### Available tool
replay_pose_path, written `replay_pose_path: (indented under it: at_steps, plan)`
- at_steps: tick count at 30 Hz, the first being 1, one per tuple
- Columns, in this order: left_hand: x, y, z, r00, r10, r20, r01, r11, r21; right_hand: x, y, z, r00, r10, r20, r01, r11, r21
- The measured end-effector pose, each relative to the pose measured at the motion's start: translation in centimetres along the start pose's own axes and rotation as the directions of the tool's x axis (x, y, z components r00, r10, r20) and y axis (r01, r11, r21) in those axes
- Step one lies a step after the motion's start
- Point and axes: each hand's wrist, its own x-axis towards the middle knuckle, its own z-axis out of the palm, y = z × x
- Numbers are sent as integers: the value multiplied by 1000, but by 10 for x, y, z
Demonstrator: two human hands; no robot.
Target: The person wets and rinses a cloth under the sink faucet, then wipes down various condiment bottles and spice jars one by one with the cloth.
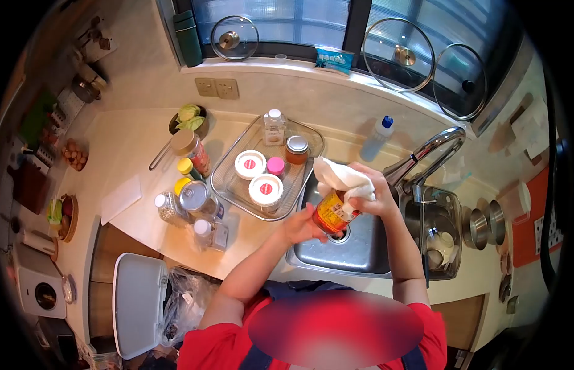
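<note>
Over the sink [373, 250], my left hand [303, 226] grips the lower end of a tilted jar [334, 214] with a red and yellow label. My right hand [374, 192] is closed on a white cloth [341, 177], pressed against the jar's upper end, which it covers. Left of the sink stands a wire mesh basket [233, 200]. In it are two white-lidded tubs [266, 189], a pink-lidded container [275, 166], an amber jar with a silver lid [297, 150] and a clear bottle with a white cap [274, 128].
Several jars and bottles, including a silver-lidded one [196, 196], crowd the counter at left. A chrome faucet [444, 140] arches behind the sink, near a blue-capped bottle [378, 139]. A dish rack [450, 206] is at right. A bin with its lid up [139, 302] stands below.
</note>
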Motion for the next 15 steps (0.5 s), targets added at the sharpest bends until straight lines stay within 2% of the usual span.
replay_pose_path:
  at_steps: [2, 3, 4, 6, 7, 9, 10, 11, 12, 14, 15]
  plan:
    - [4, -13, 7, 980, 5, 197, 56, 952, -300, 2, 6, 1, 993, -82, 80, 76, 995, 71]
    - [4, -15, 5, 993, 23, 117, 8, 967, -255, 3, 4, 1, 994, -60, 97, 50, 994, 99]
    - [5, -15, 6, 992, 30, 119, 2, 967, -255, 4, 2, 1, 993, -62, 103, 52, 994, 97]
    - [3, -15, 22, 982, 188, 17, -186, 979, -86, 2, -1, 3, 997, 45, 66, -45, 999, -6]
    - [3, -14, 26, 982, 187, 14, -185, 978, -91, 2, -1, 4, 996, 50, 68, -50, 999, -4]
    - [6, -11, 31, 930, 342, -132, -282, 897, 339, 2, -2, 3, 969, 245, 11, -244, 969, -45]
    - [9, -14, 31, 932, 339, -130, -280, 899, 338, 2, 1, 4, 969, 247, 8, -246, 968, -47]
    - [13, -17, 32, 798, 589, -130, -355, 633, 688, 2, 9, 7, 949, 308, -67, -310, 950, -28]
    - [14, -19, 33, 623, 782, -15, -299, 256, 919, 2, 15, 9, 920, 366, -140, -371, 929, -4]
    - [11, -17, 43, 600, 800, 14, -112, 67, 991, 3, 21, 11, 898, 408, -164, -397, 913, 94]
    - [11, -16, 43, 602, 798, 18, -112, 63, 992, 4, 21, 11, 899, 405, -168, -394, 914, 96]
